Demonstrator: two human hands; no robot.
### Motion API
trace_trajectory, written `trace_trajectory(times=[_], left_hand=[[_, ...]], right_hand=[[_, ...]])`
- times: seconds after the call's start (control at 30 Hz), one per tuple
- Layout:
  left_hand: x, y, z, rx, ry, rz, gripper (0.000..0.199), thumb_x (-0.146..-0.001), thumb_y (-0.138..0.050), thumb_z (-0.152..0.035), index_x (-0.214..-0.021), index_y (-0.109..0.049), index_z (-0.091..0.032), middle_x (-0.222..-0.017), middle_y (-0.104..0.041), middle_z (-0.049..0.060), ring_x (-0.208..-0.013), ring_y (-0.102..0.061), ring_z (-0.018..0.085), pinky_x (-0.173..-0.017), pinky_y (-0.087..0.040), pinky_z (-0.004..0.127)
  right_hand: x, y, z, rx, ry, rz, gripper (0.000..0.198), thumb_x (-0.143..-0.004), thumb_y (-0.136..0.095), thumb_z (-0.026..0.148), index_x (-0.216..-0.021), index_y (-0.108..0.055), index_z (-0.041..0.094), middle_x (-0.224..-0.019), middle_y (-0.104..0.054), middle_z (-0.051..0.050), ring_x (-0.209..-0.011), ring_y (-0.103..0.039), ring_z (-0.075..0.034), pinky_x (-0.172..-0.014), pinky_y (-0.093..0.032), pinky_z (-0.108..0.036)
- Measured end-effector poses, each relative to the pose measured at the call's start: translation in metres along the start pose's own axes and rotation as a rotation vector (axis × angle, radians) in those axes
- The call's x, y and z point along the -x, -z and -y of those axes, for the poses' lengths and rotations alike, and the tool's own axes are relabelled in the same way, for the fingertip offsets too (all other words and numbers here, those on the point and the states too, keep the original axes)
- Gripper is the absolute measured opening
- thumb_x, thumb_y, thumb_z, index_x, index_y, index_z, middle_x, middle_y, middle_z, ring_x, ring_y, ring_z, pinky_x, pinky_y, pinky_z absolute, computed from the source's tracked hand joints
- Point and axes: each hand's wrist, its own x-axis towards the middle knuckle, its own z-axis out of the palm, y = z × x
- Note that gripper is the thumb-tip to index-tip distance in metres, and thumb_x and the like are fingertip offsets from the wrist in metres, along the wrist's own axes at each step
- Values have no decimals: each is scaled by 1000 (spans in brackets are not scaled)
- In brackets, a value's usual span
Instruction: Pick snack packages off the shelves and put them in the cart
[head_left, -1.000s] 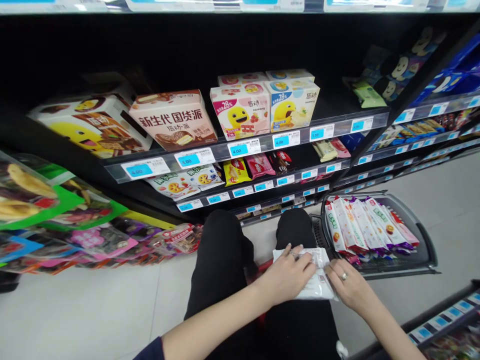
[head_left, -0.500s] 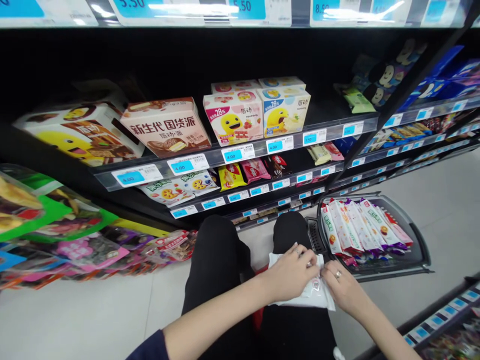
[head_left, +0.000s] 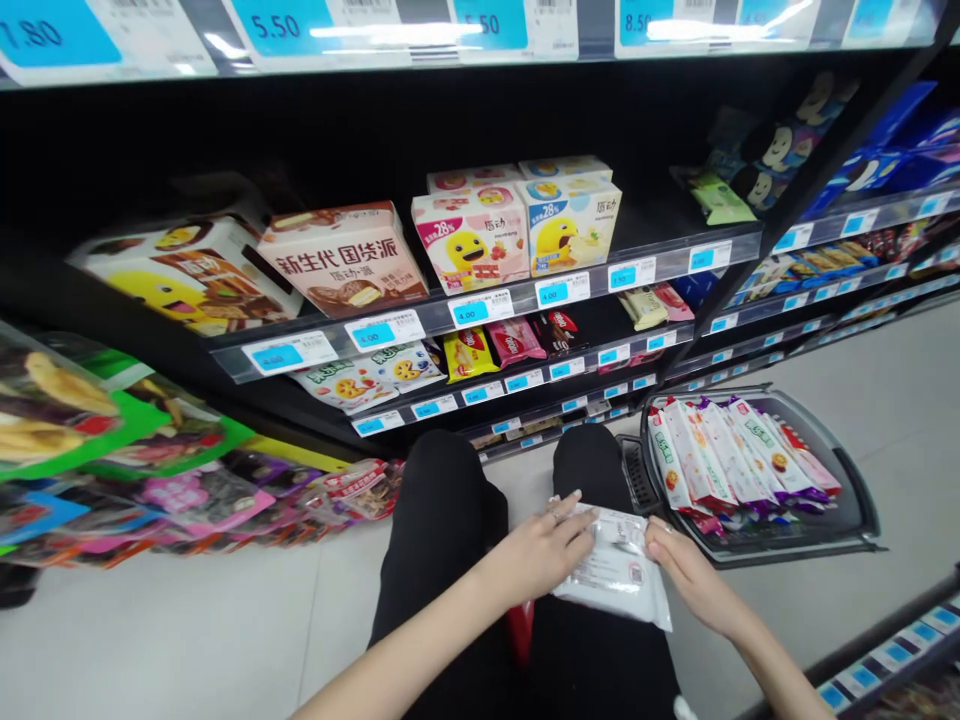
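A white soft pack [head_left: 619,575] with fine print and a small square code, which looks like wet wipes, lies over my right thigh. My left hand [head_left: 544,550] holds its left side, fingers laid across the top and the thumb hidden. At the right end, my right hand [head_left: 686,570] pinches the edge between thumb and fingers. To the right of my knees, a dark shopping basket [head_left: 847,470] stands on the floor with several long snack packs [head_left: 731,455] inside.
Shelves ahead carry a brown snack box [head_left: 345,262], small cartons [head_left: 472,240] and snack bags [head_left: 469,355] above price tags. Bagged goods [head_left: 187,490] hang at left. Another shelf edge [head_left: 892,650] is at lower right. An overhanging shelf [head_left: 420,40] crosses the top.
My left hand has shifted left across the pack, its fingers straighter, uncovering more print. My right hand stays at the right end. The view has turned slightly.
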Motion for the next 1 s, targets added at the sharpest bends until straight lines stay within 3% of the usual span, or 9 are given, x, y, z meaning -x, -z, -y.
trace_trajectory(times=[0.13, 0.2, 0.33, 0.5, 0.6, 0.73, 0.83, 0.93, 1.0], left_hand=[[-5, -3, 3, 242, 161, -47, 19, -89, -44, -22, -80, -60, -16, -102, -65, -1, -97, -58, 11, -90, -45, 23], [-3, -3, 0, 252, 216, -78, 19, -88, -46, -27, -82, -61, -18, -104, -63, 0, -99, -57, 12, -88, -47, 23], [18, -4, -10, -16, 172, -154, 23, -86, -47, -27, -99, -59, -12, -114, -59, 9, -114, -49, 24, -94, -45, 36], [31, -9, -16, -256, 12, -202, 20, -83, -45, -11, -97, -59, -6, -107, -62, 15, -101, -58, 25, -85, -50, 35], [19, -11, -22, -294, -28, -212, 21, -84, -43, -10, -96, -59, -5, -101, -64, 15, -94, -60, 25, -89, -46, 43], [6, -12, -33, -228, -13, -192, 20, -85, -44, -12, -98, -58, -6, -102, -63, 13, -95, -59, 23, -91, -44, 40], [12, -13, -37, 76, 165, -207, 23, -85, -47, -17, -106, -54, -10, -107, -61, 10, -103, -54, 19, -91, -44, 29], [25, -17, -39, 568, 603, -229, 39, -81, -56, -27, -117, -45, -17, -120, -49, 11, -113, -46, 20, -97, -39, 32], [33, -24, -39, 936, 929, -236, 43, -79, -56, -29, -117, -41, -18, -114, -49, 11, -102, -51, 18, -90, -42, 36]], right_hand=[[-1, -3, -2, 17, 14, -32, 28, -95, -25, 31, -72, -36, 20, -74, -42, -2, -71, -44, -15, -66, -37, -28], [-1, -3, 1, 58, 27, -38, 28, -95, -24, 30, -72, -37, 20, -75, -44, -2, -72, -46, -15, -67, -38, -28], [3, -5, 2, 148, 89, -112, 27, -95, -24, 25, -71, -37, 20, -73, -45, -2, -68, -48, -14, -62, -41, -26], [6, -6, 3, 364, 191, -272, 25, -93, -28, 21, -72, -43, 19, -74, -46, -3, -69, -50, -15, -62, -44, -27], [3, -7, 22, 560, 257, -417, 14, -89, -41, 28, -84, -51, 19, -86, -51, -7, -82, -52, -20, -70, -44, -33], [-5, -24, 45, 677, 391, -378, 16, -89, -41, 28, -92, -54, 20, -87, -55, -7, -78, -52, -21, -68, -42, -34], [-10, -40, 40, 742, 461, -372, 20, -90, -35, 18, -88, -54, 19, -80, -56, -5, -74, -52, -20, -71, -40, -34], [-11, -44, 28, 818, 517, -332, 19, -90, -36, 16, -90, -55, 19, -79, -56, -5, -76, -52, -20, -74, -39, -34], [-12, -42, 26, 835, 525, -309, 21, -90, -34, 16, -88, -54, 19, -78, -55, -5, -73, -52, -19, -73, -39, -33]])
